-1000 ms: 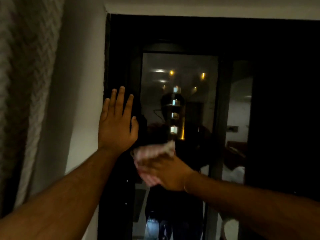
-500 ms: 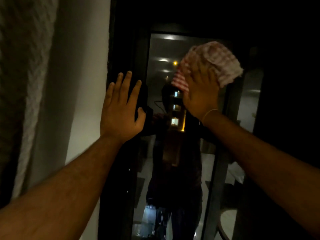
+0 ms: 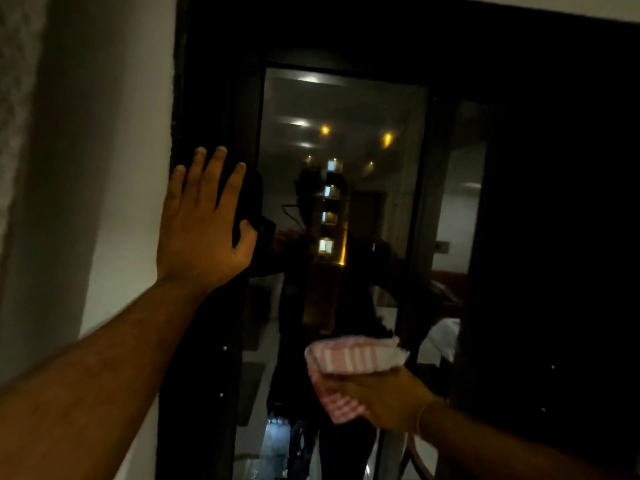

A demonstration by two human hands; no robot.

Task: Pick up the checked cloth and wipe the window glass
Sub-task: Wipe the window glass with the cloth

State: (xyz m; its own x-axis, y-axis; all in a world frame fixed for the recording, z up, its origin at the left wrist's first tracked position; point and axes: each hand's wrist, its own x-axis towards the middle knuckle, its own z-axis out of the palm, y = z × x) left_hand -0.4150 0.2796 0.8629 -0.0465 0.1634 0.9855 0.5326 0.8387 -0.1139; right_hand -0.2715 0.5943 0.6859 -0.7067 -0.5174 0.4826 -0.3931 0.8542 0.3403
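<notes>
One checked cloth (image 3: pixel 349 367), red and white, sits bunched in the lower middle of the frame, and we see it pressed against the window glass (image 3: pixel 343 209) low on the pane. Our right hand (image 3: pixel 384 400) grasps it from below and behind, fingers folded into the fabric, with part of the cloth spilling out above the knuckles and a fold hanging under the palm toward the left. A thin bangle (image 3: pixel 420 415) circles that wrist, and the right forearm runs off toward the lower right corner.

The glass is a tall narrow pane in the middle of the frame, dark, and it mirrors ceiling lights (image 3: pixel 323 129) near its top and a dim figure lower down; the mirrored shapes are too murky for us to read further. A dark window frame (image 3: pixel 207 98) borders the pane on its left side and across the top.

Our left hand (image 3: pixel 202 226) lies flat at the middle left of the frame, released and holding nothing, fingers spread and pointing upward, palm against the dark frame member just left of the pane. Its thumb reaches toward the edge of the glass. The left forearm stretches down to the lower left corner.

Left of the window frame stands a pale wall (image 3: pixel 104 168), and a textured curtain (image 3: pixel 17 81) hangs at the far left edge. The right side of the frame is nearly black.
</notes>
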